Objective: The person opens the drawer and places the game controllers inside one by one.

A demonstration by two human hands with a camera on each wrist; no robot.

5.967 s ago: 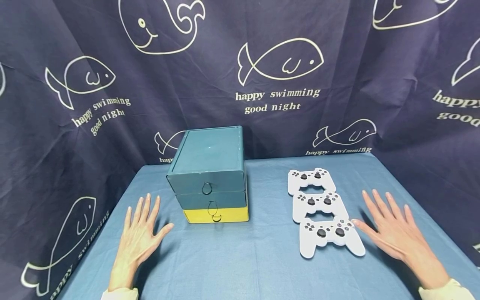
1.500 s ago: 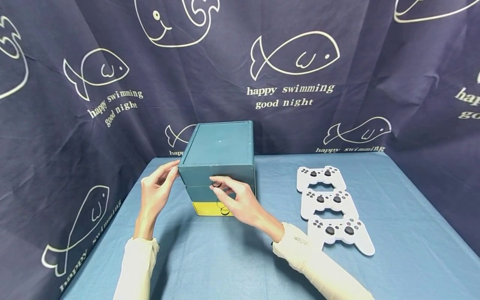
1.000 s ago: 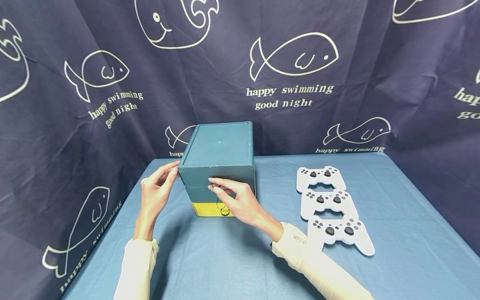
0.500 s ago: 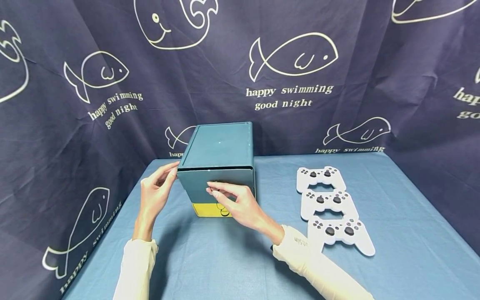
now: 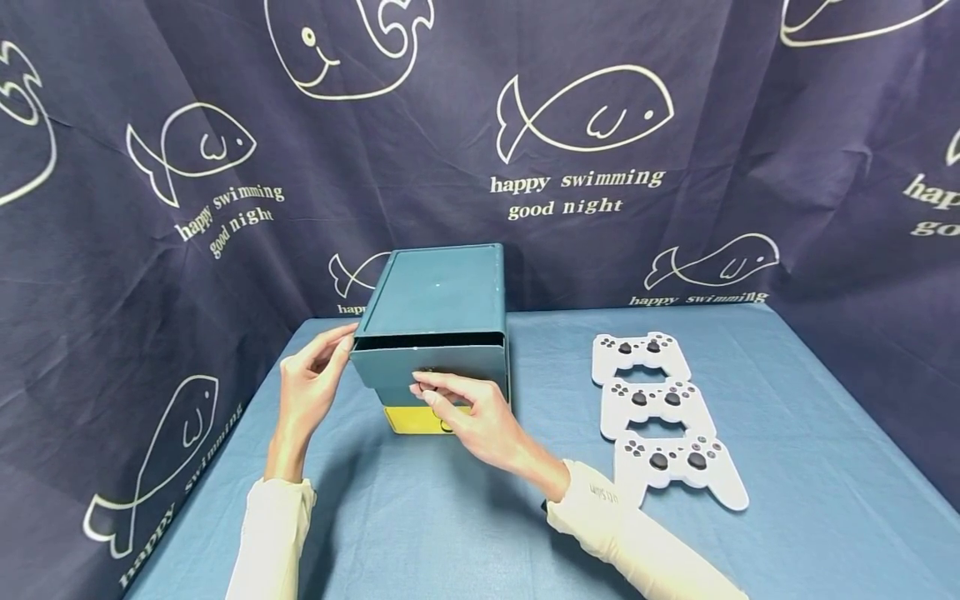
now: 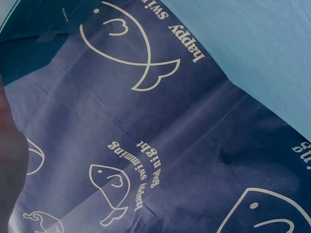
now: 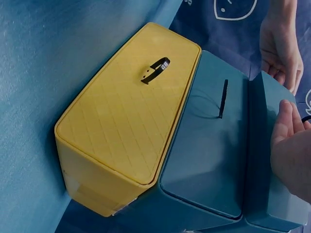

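A three-drawer box [image 5: 446, 287] stands on the table, two teal drawers above a yellow drawer [image 7: 116, 111]. Its top drawer [image 5: 386, 367] is pulled out a little, with a dark gap under the lid. My right hand [image 5: 483, 417] pinches the black loop handle [image 7: 306, 118] on that drawer between thumb and fingertips. At the box's left front corner, my left hand [image 5: 307, 379] touches the side with thumb and fingertips. The middle drawer [image 7: 209, 141] and the yellow one are closed, each with its own black loop. The drawer's inside is hidden.
Three white game controllers [image 5: 630, 483] lie in a column on the right of the blue-clothed table [image 5: 450, 533], overlapping or close together. A dark blue curtain [image 5: 420, 167] printed with fish and words hangs behind and at both sides.
Both hands have moved from flat on the table to the box. Over the last second the right hand has drawn the top drawer slightly toward me; the left hand has stayed put.
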